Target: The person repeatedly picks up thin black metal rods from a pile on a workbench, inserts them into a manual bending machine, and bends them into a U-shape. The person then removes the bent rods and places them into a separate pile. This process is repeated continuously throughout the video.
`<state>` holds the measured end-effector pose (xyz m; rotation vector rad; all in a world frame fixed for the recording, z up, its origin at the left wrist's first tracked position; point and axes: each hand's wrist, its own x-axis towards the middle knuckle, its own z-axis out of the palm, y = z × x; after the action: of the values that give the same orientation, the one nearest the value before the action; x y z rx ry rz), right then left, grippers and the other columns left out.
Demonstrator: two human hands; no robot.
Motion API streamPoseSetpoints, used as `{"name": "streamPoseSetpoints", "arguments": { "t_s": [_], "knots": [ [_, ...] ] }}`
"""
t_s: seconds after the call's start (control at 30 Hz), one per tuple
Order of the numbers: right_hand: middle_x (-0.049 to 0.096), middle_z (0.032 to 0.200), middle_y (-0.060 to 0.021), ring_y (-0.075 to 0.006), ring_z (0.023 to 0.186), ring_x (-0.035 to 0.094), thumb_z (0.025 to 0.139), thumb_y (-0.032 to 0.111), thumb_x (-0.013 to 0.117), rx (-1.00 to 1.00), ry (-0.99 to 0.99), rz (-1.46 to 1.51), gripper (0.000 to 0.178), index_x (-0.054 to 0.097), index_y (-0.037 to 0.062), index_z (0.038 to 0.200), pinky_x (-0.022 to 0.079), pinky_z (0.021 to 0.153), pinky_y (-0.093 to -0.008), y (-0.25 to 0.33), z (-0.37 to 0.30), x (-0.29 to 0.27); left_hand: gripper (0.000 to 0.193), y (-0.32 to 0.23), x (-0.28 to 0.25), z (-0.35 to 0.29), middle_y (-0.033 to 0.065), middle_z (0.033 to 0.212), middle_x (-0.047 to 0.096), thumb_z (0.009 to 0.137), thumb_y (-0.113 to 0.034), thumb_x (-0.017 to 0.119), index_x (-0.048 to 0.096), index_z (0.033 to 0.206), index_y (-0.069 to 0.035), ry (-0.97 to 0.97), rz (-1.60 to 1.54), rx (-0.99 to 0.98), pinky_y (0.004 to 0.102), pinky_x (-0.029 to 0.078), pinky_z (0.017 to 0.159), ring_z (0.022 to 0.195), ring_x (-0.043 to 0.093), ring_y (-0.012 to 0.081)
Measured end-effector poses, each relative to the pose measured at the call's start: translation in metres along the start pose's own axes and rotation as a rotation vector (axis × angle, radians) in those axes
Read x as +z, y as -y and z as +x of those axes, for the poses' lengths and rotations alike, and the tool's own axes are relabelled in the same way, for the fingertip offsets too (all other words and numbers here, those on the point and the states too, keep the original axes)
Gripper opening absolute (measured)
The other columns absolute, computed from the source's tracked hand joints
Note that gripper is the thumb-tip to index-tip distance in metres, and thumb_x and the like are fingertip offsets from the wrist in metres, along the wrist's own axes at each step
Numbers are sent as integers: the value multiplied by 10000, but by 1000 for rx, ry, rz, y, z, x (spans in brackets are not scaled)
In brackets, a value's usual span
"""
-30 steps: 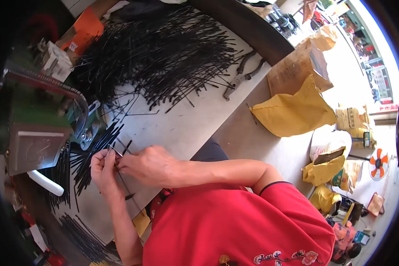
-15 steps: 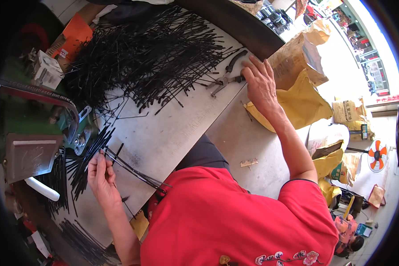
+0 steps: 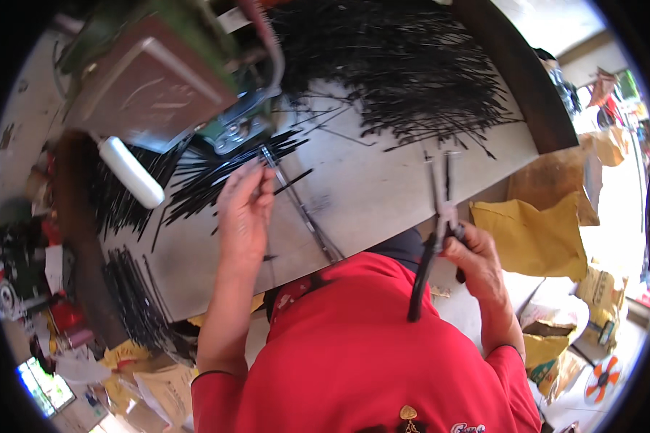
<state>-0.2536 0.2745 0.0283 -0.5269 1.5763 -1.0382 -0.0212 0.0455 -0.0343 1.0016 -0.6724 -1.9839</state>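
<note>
My right hand (image 3: 478, 263) grips a pair of pliers (image 3: 448, 213) by one black handle, above the table's near right edge. Their jaws are spread and point away from me, and the other handle hangs free towards my red shirt; motion blurs them. My left hand (image 3: 247, 206) is closed at the fingertips on the far end of a few thin, dark rods (image 3: 301, 204) that run across the table towards me. Beside it, under the green machine (image 3: 227, 130), a fan of short black rods (image 3: 208, 180) lies on the tabletop.
A large heap of black rods (image 3: 404, 65) covers the back of the grey table (image 3: 368, 184), against a dark raised edge (image 3: 538, 86). A white handle (image 3: 131, 172) juts from the machine. More rods (image 3: 139, 296) lie at left; a yellow sack (image 3: 534, 234) stands at right.
My right hand has picked the pliers up from the table and brought them nearer me. My left hand stays at the rods' end. The view has swung, shifting the machine rightwards in the picture.
</note>
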Motion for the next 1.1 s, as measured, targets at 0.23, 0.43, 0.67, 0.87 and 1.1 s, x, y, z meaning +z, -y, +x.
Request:
{"name": "streamPoseSetpoints", "arguments": {
  "t_s": [0.23,0.43,0.67,0.87,1.1],
  "knots": [
    [590,1085,-71,-125,983,543,899,202,613,-139,611,32,378,513,-16,1191,417,910,-286,24,49,66,179,-2,3,-6,35,834,617,881,-99,628,582,1039,-29,-74,69,44,156,412,548,675,534,53],
    [585,1102,-108,-145,1029,557,902,171,585,102,584,231,253,520,-18,1057,441,898,-289,31,59,93,191,-10,-4,-10,45,816,619,876,-112,639,539,1027,-53,-80,108,88,163,406,536,643,533,55],
    [590,1098,-118,-158,1026,543,902,214,565,98,477,259,312,526,-27,1096,431,894,-303,38,63,105,152,-11,-2,-16,77,825,624,881,-94,634,514,970,-65,-31,-31,17,161,411,525,643,541,68],
    [585,1112,-121,-174,1051,539,903,269,547,128,513,198,358,521,-19,1116,423,885,-318,45,65,105,114,-11,0,-20,89,836,625,896,-72,607,517,966,-61,43,-166,-53,152,415,518,647,545,66],
    [585,1140,-130,-205,1096,533,898,254,556,122,519,260,359,511,-17,1130,428,894,-358,42,68,108,90,-5,-4,-20,93,836,627,902,-58,592,526,963,-60,28,-208,-83,144,433,516,648,567,72]
  ]
}}
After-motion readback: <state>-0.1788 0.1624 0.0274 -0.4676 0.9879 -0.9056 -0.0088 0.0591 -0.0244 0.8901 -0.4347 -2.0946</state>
